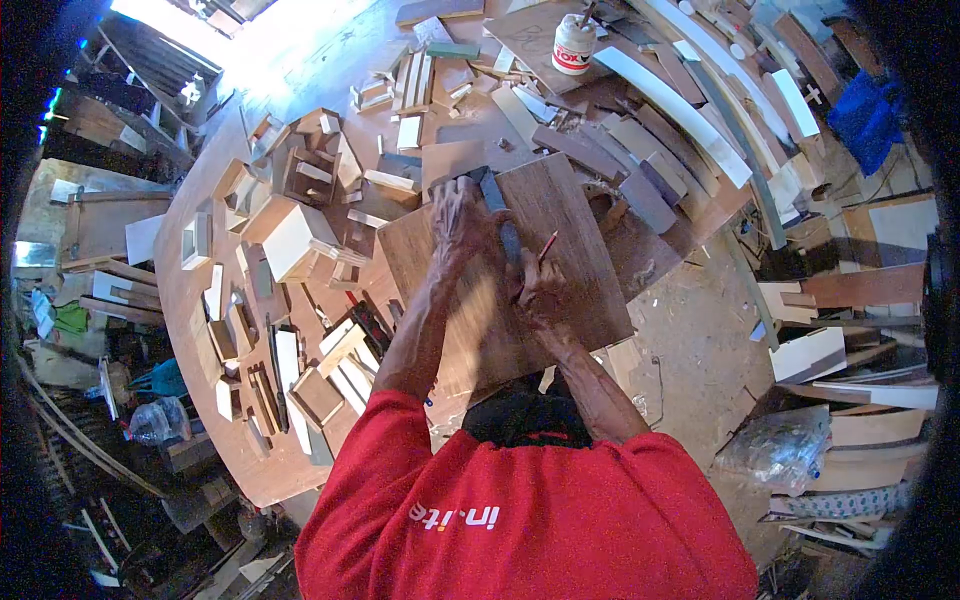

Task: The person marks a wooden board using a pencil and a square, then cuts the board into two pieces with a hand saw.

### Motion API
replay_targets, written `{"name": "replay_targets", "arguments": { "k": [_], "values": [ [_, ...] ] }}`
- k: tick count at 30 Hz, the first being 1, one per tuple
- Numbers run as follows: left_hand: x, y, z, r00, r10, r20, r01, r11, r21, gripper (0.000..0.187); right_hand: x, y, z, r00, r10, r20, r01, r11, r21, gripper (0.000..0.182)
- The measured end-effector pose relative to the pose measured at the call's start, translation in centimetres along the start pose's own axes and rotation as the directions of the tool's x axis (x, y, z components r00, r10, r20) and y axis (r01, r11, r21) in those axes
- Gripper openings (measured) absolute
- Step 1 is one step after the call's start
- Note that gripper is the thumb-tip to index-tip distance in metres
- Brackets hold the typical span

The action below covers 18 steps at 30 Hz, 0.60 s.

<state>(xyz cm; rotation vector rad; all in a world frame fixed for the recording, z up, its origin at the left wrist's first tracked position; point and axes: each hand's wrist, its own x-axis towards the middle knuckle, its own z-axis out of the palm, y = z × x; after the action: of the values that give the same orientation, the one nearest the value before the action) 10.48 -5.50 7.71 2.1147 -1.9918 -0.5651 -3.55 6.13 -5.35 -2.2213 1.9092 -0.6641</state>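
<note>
A brown wood-grain panel (575, 230) lies at an angle on the worktable, under both hands. My left hand (460, 215) is closed over a dark straight-edged tool (490, 190), which looks like a try square, and holds it down near the panel's far edge. Part of the tool is hidden beneath the fingers. Close to the tool's near end, my right hand (543, 290) is closed around a red pencil (548, 245). The pencil points up and away from the panel; its lower end is hidden by the hand.
Wooden offcuts and small box-like pieces (290, 240) crowd the table's left side. A white glue tub (573, 45) stands at the back. Long pale strips (680, 110) and brown blocks (645, 195) lie to the right. Boards (870, 290) are stacked beyond the table.
</note>
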Motion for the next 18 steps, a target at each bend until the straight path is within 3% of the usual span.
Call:
{"name": "replay_targets", "arguments": {
  "k": [1, 4, 7, 11, 13, 18],
  "values": [
    [-0.2, -0.2, 0.3, 0.984, 0.038, -0.177, -0.035, 0.999, 0.018, 0.082, 1.0, -1.4, -3.9, 0.996, 0.01, -0.087, -0.003, 0.996, 0.086, 0.043],
    [0.4, -2.1, 2.2, 0.958, 0.112, -0.265, -0.087, 0.991, 0.104, 0.098, 1.5, -2.0, -5.6, 0.99, 0.012, -0.139, 0.01, 0.988, 0.155, 0.043],
    [0.3, -3.3, 3.4, 0.92, 0.165, -0.356, -0.153, 0.986, 0.061, 0.099, 1.7, -2.1, -6.9, 0.987, 0.02, -0.157, 0.015, 0.977, 0.214, 0.044],
    [0.4, -3.7, 4.4, 0.949, 0.124, -0.29, -0.11, 0.992, 0.065, 0.107, 1.7, -2.2, -7.1, 0.995, 0.053, -0.085, -0.035, 0.979, 0.201, 0.047],
    [0.0, -3.4, 4.4, 0.933, 0.141, -0.33, -0.115, 0.989, 0.097, 0.095, 1.7, -2.5, -7.6, 0.995, 0.081, -0.063, -0.07, 0.984, 0.164, 0.049],
    [-0.8, -2.5, 3.5, 0.927, 0.169, -0.335, -0.146, 0.985, 0.094, 0.088, 1.5, -2.5, -8.4, 0.996, 0.084, -0.016, -0.08, 0.981, 0.176, 0.045]
  ]
}}
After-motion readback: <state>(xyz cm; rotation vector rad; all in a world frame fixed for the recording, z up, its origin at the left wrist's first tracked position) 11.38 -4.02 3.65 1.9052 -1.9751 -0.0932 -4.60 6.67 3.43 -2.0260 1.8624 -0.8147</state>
